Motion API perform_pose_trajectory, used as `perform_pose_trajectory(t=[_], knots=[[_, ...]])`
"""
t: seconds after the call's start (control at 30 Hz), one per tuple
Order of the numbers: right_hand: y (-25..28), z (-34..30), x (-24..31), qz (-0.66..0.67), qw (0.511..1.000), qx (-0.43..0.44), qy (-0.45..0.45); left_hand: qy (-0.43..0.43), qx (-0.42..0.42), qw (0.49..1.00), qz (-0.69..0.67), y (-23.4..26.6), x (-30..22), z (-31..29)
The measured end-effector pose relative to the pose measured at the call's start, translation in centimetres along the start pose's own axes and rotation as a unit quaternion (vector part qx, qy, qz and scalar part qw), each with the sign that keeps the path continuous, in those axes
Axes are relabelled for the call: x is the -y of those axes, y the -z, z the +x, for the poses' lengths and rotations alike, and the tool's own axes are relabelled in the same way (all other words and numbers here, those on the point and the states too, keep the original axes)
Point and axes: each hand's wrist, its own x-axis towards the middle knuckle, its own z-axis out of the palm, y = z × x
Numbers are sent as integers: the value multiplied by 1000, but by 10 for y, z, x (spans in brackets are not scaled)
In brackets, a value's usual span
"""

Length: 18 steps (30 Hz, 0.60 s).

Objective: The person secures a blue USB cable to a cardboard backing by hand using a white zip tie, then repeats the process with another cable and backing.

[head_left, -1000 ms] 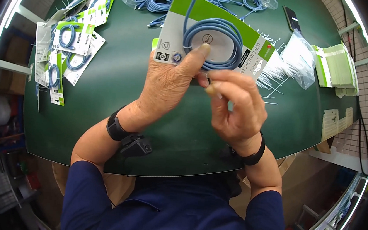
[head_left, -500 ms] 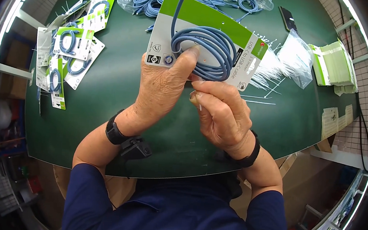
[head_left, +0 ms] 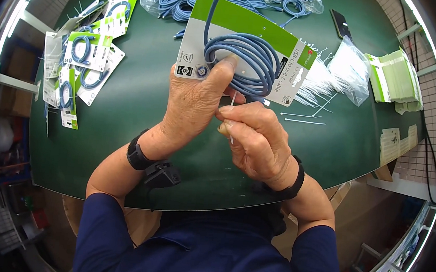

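My left hand [head_left: 195,98] is closed on a green and white packaging card [head_left: 261,28], its thumb pressing a coiled blue USB cable [head_left: 258,62] flat against the card's face. One end of the cable runs up past the card's top edge. Just below the card, my right hand [head_left: 262,137] pinches a thin white cable tie [head_left: 234,101] between thumb and fingers. The tie stretches from the coil's lower edge down through the fingertips. Behind the card, the tie's path and my left fingers are mostly hidden.
Carded cables [head_left: 88,52] lie piled at the left. Loose blue cables [head_left: 180,3] with clear bags fill the far side. White cable ties [head_left: 316,85] and a bag of ties [head_left: 351,70] lie right, near a phone [head_left: 340,23] and stacked cards [head_left: 397,76].
My right hand has drawn slightly down and left, away from the card, and more of the white tie shows between the coil and the fingers. The left hand barely moves.
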Motion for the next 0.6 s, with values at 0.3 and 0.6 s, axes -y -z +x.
perform_pose_trajectory(t=[0.3,0.6], knots=[[5,-1,2,51,998,23,24,-10,-9,1000,-3,0,2,2],[6,2,0,61,997,22,43,-26,-26,998,-45,-3,1,-1]])
